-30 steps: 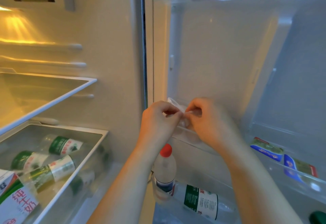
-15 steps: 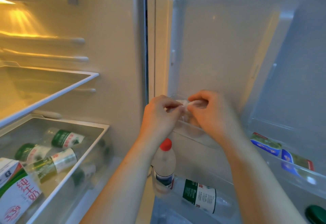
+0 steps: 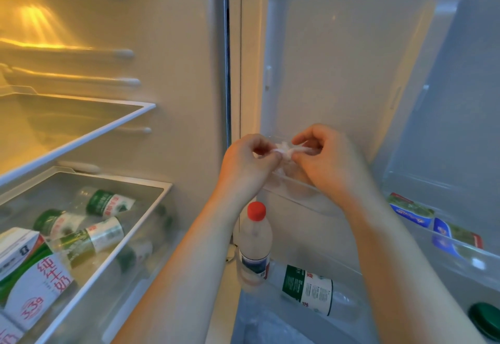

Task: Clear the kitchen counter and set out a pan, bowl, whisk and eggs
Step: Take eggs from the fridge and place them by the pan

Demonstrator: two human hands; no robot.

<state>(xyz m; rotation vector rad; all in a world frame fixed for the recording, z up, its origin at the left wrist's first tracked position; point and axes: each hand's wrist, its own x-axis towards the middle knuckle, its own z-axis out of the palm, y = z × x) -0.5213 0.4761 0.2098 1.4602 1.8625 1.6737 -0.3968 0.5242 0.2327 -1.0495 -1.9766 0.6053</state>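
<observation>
I have my left hand (image 3: 246, 165) and right hand (image 3: 324, 165) each pinching the twisted neck of the thin clear plastic bag (image 3: 284, 150), which lies between them just above the transparent door shelf (image 3: 305, 194). Its pouch, likely eggs, sits below in that shelf.

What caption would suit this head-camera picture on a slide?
Left hand and right hand pinch a twisted clear plastic bag at a fridge door shelf, above a red-capped bottle.
</observation>
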